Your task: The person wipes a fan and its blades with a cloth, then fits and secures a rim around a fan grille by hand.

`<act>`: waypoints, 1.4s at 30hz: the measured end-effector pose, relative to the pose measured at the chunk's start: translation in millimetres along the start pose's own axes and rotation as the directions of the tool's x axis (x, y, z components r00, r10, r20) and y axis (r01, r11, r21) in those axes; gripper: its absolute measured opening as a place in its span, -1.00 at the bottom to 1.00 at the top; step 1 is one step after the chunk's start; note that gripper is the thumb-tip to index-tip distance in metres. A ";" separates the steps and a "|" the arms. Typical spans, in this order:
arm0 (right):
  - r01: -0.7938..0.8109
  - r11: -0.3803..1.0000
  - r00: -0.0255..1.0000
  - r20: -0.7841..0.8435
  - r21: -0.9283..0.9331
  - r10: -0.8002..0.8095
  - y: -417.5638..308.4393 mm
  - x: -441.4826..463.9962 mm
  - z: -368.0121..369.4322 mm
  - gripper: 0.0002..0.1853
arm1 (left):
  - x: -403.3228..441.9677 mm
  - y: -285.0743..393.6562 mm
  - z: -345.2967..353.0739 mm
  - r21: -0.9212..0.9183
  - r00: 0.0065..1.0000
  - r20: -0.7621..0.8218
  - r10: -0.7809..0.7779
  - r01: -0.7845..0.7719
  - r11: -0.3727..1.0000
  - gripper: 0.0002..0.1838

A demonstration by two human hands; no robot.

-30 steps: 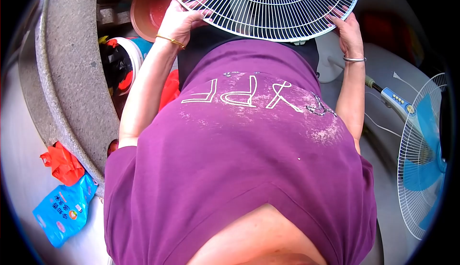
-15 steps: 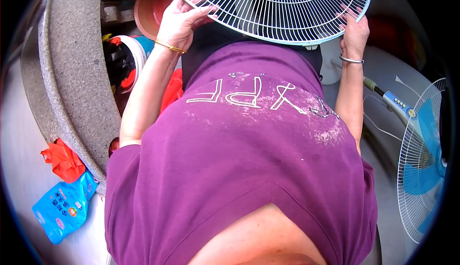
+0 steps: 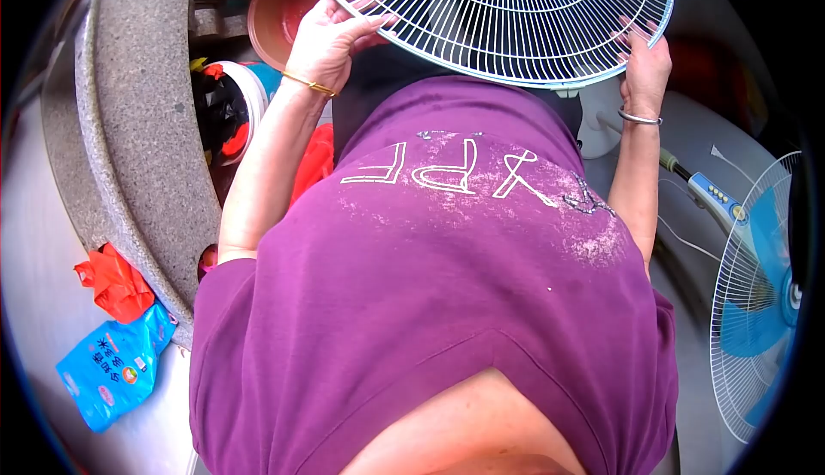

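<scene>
A round white wire fan grille [image 3: 516,24] with a pale blue rim spans the top of the head view, partly cut off by its upper edge. My left hand [image 3: 331,37] grips the grille's left rim, thumb laid over the wires and fingers behind; a gold bangle circles that wrist. At the opposite rim, my right hand [image 3: 643,67] is closed around the edge, with some fingertips showing through the wires. The grille is tilted above my lap. To the right lies a fan [image 3: 756,303] with blue blades and a white rear cage, apart from both hands.
A curved grey stone counter [image 3: 142,114] fills the left side. Beside it stand a white bucket [image 3: 251,114] with dark and red contents and a reddish basin [image 3: 275,20]. A red bag [image 3: 116,282] and a blue printed packet [image 3: 112,372] lie lower left. A white cord [image 3: 687,239] trails near the fan.
The view has shifted slightly, so the grille, hands and counter appear a little further right and lower. Both hands keep their hold on the grille.
</scene>
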State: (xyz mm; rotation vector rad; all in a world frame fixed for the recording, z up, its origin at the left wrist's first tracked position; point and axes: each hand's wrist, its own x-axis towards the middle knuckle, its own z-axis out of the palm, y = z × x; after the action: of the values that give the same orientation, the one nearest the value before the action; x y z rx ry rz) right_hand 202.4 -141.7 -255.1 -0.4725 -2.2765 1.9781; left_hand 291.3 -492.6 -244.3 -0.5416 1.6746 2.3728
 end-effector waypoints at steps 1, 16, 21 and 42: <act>0.032 0.999 0.999 -0.010 0.010 -0.032 1.8 0.2 1.3 -0.58 | 1.4 -2.8 -0.6 -0.004 1.000 -0.002 0.007 -0.007 1.000 -0.46; -0.095 0.990 0.995 0.015 -0.105 0.097 -12.0 4.8 -1.9 -0.53 | 7.5 0.6 5.0 -0.027 0.996 -0.090 -0.018 0.016 1.000 -0.47; -0.104 0.988 0.995 -0.011 -0.118 0.104 -3.6 6.0 -5.5 -0.61 | 5.8 3.3 17.1 -0.106 0.987 -0.159 -0.011 -0.006 0.994 -0.49; -0.076 0.997 0.997 -0.008 0.011 0.076 5.2 5.4 -3.4 -0.77 | 72.1 4.8 6.0 0.022 0.910 -0.270 0.314 -0.321 0.947 -0.74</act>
State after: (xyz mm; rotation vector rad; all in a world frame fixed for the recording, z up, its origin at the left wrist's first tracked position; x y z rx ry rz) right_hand 199.1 -136.3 -260.3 -0.5735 -2.2748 2.0177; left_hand 222.5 -492.7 -266.9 -0.6692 1.9883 2.6468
